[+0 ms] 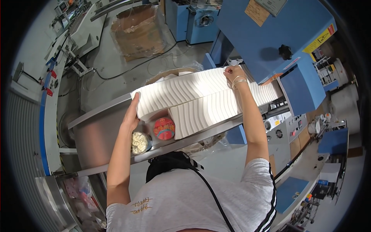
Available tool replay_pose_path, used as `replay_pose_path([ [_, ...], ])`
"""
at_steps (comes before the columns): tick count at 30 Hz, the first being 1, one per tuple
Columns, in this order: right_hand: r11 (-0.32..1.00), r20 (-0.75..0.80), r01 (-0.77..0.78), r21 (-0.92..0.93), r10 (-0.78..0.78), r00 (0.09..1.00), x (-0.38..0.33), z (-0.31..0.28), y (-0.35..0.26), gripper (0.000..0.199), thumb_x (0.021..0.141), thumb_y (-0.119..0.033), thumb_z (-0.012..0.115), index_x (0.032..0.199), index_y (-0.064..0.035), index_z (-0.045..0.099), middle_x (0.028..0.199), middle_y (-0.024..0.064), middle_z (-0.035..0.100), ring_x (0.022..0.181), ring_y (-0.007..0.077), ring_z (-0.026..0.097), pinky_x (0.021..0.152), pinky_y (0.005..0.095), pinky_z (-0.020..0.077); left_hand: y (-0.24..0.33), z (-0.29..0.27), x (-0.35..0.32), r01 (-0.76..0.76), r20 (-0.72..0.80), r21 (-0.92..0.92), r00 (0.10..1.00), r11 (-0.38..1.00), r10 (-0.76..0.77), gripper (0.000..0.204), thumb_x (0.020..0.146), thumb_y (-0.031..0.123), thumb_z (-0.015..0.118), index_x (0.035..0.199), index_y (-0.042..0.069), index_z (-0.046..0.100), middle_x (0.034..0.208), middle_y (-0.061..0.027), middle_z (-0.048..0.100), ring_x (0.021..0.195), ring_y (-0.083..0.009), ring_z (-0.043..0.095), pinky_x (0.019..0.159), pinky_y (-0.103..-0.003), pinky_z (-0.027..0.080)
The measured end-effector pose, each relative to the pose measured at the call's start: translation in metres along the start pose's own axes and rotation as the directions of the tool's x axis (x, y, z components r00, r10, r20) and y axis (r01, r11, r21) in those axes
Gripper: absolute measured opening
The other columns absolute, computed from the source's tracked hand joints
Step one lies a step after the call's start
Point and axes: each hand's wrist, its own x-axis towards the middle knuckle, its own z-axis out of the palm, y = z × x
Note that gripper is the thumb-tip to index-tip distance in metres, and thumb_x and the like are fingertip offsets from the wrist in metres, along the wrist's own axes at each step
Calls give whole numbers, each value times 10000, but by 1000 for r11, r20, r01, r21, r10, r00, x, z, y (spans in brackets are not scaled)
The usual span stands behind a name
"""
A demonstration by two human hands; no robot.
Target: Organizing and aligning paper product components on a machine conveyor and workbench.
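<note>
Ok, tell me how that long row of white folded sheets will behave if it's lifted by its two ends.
The row of white sheets is many loose pieces, so it would probably sag or spill unless squeezed. The left hand and right hand press opposite ends, which suggests compression keeps it together. It is likely light for its bulk.

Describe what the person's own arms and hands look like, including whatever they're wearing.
Both forearms are bare up to short grey T-shirt sleeves. The right sleeve has black stripes running down its side. The right wrist carries thin metal bangles just below the right hand. The left hand shows no rings or bands, and neither hand has a glove. A black strap crosses the shirt.
</note>
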Motion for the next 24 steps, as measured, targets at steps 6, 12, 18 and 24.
replay_pose_path([
  [6, 990, -18, 36, -133, -39, 999, 3, 13, 3, 191, 847, -302, 591, 916, -184, 724, 1143, 86, 586, 1012, 254, 588, 909, 353, 473, -3, -3, 5, 6, 0, 20, 1000, 1000, -6, 827, 829, 647, 533, 1424, 106, 342, 1395, -68, 446, 1267, -223, 425, 1028, -407, 308],
  [12, 971, 88, 83, -225, -65, 994, 10, 16, 7, 457, 910, -425, 465, 1052, -53, 690, 1279, 78, 508, 1119, 234, 531, 973, 355, 435, 2, 4, 3, 21, 11, 38, 1000, 999, -21, 840, 820, 666, 528, 1425, 115, 335, 1395, -64, 442, 1270, -221, 417, 1022, -421, 308],
  [18, 886, 227, 162, -434, -67, 972, -20, -12, -31, 620, 924, -570, 364, 1066, -70, 703, 1459, 87, 353, 1323, 300, 313, 1045, 429, 320, -1, -1, 7, 40, 0, 60, 999, 997, -40, 828, 827, 661, 523, 1413, 105, 342, 1380, -76, 452, 1262, -214, 425, 998, -402, 342],
  [24, 883, 293, 146, -447, -10, 956, -17, -9, -29, 742, 885, -662, 323, 1096, -50, 685, 1530, 115, 215, 1413, 386, 86, 1099, 505, 157, -7, -11, 20, -10, 166, -30, 986, 1000, 15, 744, 867, 593, 518, 1393, 93, 357, 1343, -78, 485, 1184, -207, 503, 954, -371, 410],
])
